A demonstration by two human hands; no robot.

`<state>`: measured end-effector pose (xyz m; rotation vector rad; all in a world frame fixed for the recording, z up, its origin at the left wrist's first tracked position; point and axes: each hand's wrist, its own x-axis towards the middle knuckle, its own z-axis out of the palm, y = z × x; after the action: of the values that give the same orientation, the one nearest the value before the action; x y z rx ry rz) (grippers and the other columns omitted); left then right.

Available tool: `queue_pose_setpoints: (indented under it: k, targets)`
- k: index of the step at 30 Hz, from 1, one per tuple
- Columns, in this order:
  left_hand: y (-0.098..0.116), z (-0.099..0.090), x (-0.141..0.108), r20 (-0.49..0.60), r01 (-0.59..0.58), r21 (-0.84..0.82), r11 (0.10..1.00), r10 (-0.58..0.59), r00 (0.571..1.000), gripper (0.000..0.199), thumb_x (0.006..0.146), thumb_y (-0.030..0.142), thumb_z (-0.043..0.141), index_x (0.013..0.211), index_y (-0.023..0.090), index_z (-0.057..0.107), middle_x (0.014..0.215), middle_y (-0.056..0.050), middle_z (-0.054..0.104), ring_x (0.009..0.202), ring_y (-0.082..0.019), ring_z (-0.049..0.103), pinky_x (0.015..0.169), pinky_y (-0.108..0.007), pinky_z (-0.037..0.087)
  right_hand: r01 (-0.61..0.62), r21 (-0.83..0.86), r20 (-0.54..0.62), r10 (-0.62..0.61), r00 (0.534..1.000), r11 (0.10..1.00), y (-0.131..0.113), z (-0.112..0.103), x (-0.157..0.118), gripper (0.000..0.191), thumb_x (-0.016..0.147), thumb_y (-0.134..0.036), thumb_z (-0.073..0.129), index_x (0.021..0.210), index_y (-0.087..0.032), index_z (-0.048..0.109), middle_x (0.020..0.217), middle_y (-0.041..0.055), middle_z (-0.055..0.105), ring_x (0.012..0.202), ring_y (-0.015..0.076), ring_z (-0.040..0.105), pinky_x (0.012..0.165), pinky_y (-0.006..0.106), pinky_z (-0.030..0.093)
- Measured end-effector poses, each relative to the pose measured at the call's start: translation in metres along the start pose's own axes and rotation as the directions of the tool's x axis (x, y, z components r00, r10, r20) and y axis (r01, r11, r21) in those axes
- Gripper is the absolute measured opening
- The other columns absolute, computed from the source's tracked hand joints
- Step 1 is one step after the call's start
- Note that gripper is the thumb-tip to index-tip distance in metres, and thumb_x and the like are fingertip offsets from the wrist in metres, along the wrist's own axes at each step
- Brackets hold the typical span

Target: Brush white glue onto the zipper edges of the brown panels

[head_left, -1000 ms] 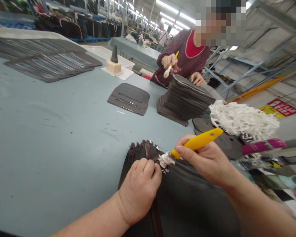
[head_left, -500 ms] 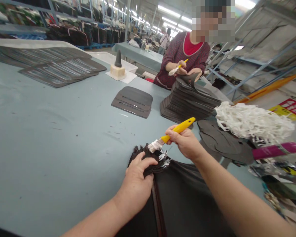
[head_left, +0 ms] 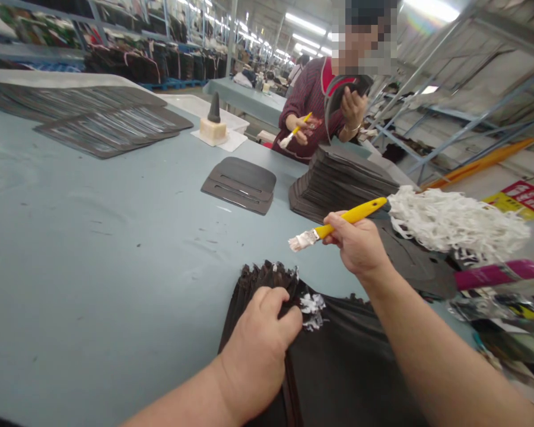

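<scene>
Okay, so closest in is a thick fanned stack of dark, floppy sheet pieces lying on the pale blue surface, its ragged top edge pointing away from the camera. A brown stripe runs down the stack near the left hand, which is curled over that edge and gripping it, fingers bent down into the layers. Blobs of white gunk sit on the dark pieces just beside those fingers.

The right hand pinches a yellow-handled brush up off the stack, not touching it. The bristles are caked white. Just past that hand is a big tangled wad of white stringy stuff, resting on flat dark cutouts, with a magenta handle beside it. Near the right edge is a red and yellow sign; it has writing, but I can't read it from here.

Farther along the surface are a small pile of slotted pieces, a tall stack, and a dark cone on a cream block. Across the surface, a co-worker's hands hold a similar brush and a curved dark piece.
</scene>
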<state>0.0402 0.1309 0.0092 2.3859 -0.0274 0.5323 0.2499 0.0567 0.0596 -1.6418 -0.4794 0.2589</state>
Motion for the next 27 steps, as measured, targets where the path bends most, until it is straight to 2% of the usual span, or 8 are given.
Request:
queue_pose_setpoints:
  k: [2, 4, 8, 12, 19, 23, 25, 27]
  targets:
    - [0.005, -0.003, 0.000, 0.074, -0.168, 0.178, 0.970, 0.157, 0.985, 0.027, 0.076, 0.002, 0.042, 0.094, 0.013, 0.058, 0.105, -0.014, 0.053, 0.097, -0.024, 0.048, 0.081, -0.039, 0.048, -0.056, 0.016, 0.011, 0.055, 0.998, 0.998, -0.013, 0.005, -0.009, 0.023, 0.065, -0.035, 0.066, 0.066, -0.015, 0.055, 0.051, -0.0033, 0.050, 0.040, 0.0080, 0.043, 0.039, 0.022, 0.036]
    - [0.009, -0.003, 0.000, 0.126, -0.258, 0.289, 0.922, 0.230, 0.965, 0.023, 0.078, 0.007, 0.044, 0.095, 0.010, 0.058, 0.105, -0.016, 0.054, 0.097, -0.027, 0.049, 0.079, -0.041, 0.049, -0.103, -0.041, 0.100, 0.107, 0.989, 0.994, -0.023, 0.009, -0.022, 0.023, 0.065, -0.035, 0.065, 0.064, -0.015, 0.054, 0.051, -0.0031, 0.049, 0.039, 0.0079, 0.042, 0.038, 0.022, 0.034]
    - [0.011, -0.002, 0.000, 0.150, -0.289, 0.326, 0.900, 0.253, 0.956, 0.022, 0.082, 0.012, 0.041, 0.094, 0.010, 0.059, 0.103, -0.017, 0.057, 0.096, -0.028, 0.050, 0.075, -0.040, 0.050, -0.081, -0.279, 0.293, 0.165, 0.942, 0.957, -0.032, 0.001, -0.045, 0.022, 0.073, -0.035, 0.060, 0.065, -0.016, 0.054, 0.047, -0.0032, 0.047, 0.042, 0.0089, 0.042, 0.040, 0.022, 0.033]
    - [0.007, -0.001, -0.002, 0.100, -0.284, 0.294, 0.912, 0.267, 0.959, 0.024, 0.080, 0.009, 0.041, 0.095, 0.010, 0.059, 0.103, -0.016, 0.056, 0.097, -0.027, 0.048, 0.080, -0.040, 0.049, -0.034, -0.386, 0.270, 0.148, 0.951, 0.922, -0.033, -0.022, -0.053, 0.021, 0.075, -0.035, 0.060, 0.067, -0.016, 0.055, 0.049, -0.0024, 0.049, 0.044, 0.0100, 0.044, 0.042, 0.022, 0.034]
    - [0.007, -0.008, 0.000, 0.120, -0.143, 0.069, 0.987, 0.134, 0.984, 0.028, 0.071, 0.000, 0.041, 0.089, 0.013, 0.059, 0.099, -0.011, 0.055, 0.095, -0.024, 0.046, 0.082, -0.038, 0.047, 0.012, -0.266, 0.184, 0.039, 0.982, 0.964, -0.032, -0.044, -0.043, 0.020, 0.072, -0.035, 0.064, 0.068, -0.017, 0.057, 0.055, -0.0008, 0.052, 0.049, 0.0111, 0.047, 0.044, 0.022, 0.037]
    - [0.008, -0.017, 0.004, 0.113, -0.091, -0.117, 0.989, 0.104, 0.988, 0.020, 0.078, 0.008, 0.040, 0.085, 0.015, 0.058, 0.089, -0.009, 0.057, 0.087, -0.022, 0.049, 0.080, -0.038, 0.044, 0.028, -0.154, 0.115, -0.010, 0.993, 0.988, -0.028, -0.039, -0.030, 0.019, 0.070, -0.034, 0.066, 0.067, -0.017, 0.057, 0.056, -0.0007, 0.053, 0.048, 0.0110, 0.047, 0.044, 0.023, 0.037]
    - [0.007, -0.019, 0.007, 0.101, -0.002, -0.212, 0.977, 0.024, 0.995, 0.020, 0.084, 0.013, 0.037, 0.088, 0.017, 0.056, 0.086, -0.006, 0.057, 0.083, -0.019, 0.050, 0.079, -0.036, 0.043, -0.004, -0.098, 0.093, 0.013, 0.996, 0.995, -0.022, -0.030, -0.024, 0.021, 0.068, -0.035, 0.067, 0.067, -0.017, 0.056, 0.056, -0.0006, 0.053, 0.047, 0.0109, 0.047, 0.043, 0.023, 0.037]
    - [0.004, -0.018, 0.011, 0.104, 0.167, -0.279, 0.946, -0.143, 0.984, 0.020, 0.088, 0.018, 0.034, 0.088, 0.019, 0.054, 0.083, -0.003, 0.058, 0.080, -0.017, 0.052, 0.076, -0.032, 0.042, -0.043, -0.047, 0.116, 0.049, 0.992, 0.998, -0.012, -0.019, -0.020, 0.023, 0.067, -0.037, 0.067, 0.068, -0.016, 0.056, 0.057, -0.0009, 0.053, 0.046, 0.0104, 0.047, 0.043, 0.024, 0.038]
